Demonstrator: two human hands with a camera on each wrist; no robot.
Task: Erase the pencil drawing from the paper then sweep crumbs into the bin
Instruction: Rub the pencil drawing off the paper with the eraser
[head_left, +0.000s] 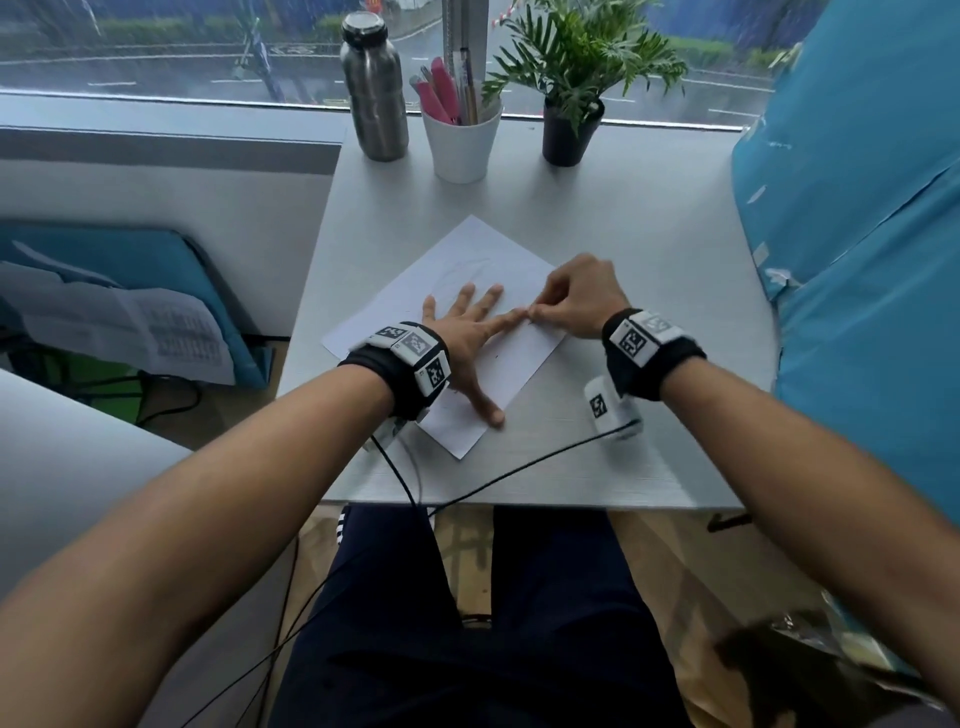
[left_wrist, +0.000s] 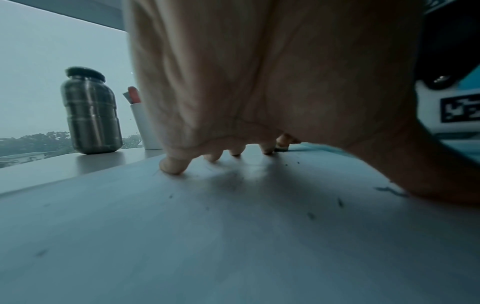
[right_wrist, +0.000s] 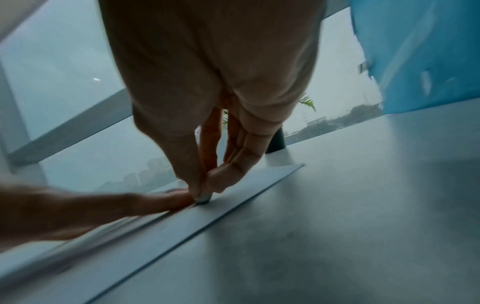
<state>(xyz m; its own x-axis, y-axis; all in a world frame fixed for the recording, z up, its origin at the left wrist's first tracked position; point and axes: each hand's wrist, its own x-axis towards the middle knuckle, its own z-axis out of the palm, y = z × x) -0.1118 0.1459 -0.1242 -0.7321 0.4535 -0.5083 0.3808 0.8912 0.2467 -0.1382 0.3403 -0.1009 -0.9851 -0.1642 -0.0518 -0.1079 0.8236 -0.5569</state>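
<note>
A white sheet of paper (head_left: 470, 244) lies at an angle in the middle of the grey desk (head_left: 649, 270), with a faint pencil drawing (head_left: 467, 267) near its far half. My left hand (head_left: 465, 325) lies flat on the sheet with fingers spread and presses it down. Dark eraser crumbs (left_wrist: 340, 202) are scattered on the paper under that palm. My right hand (head_left: 540, 310) pinches a small eraser (right_wrist: 203, 200) between thumb and fingers, its tip on the paper right beside the left index fingertip (right_wrist: 179, 198), near the sheet's right edge (right_wrist: 246, 201).
At the desk's far edge stand a steel bottle (head_left: 373, 85), a white cup of pens (head_left: 461, 137) and a potted plant (head_left: 571, 111). A blue cover (head_left: 857, 234) borders the right side. Cables (head_left: 498, 475) run off the near edge. A dark bag-like thing (head_left: 810, 665) sits low right.
</note>
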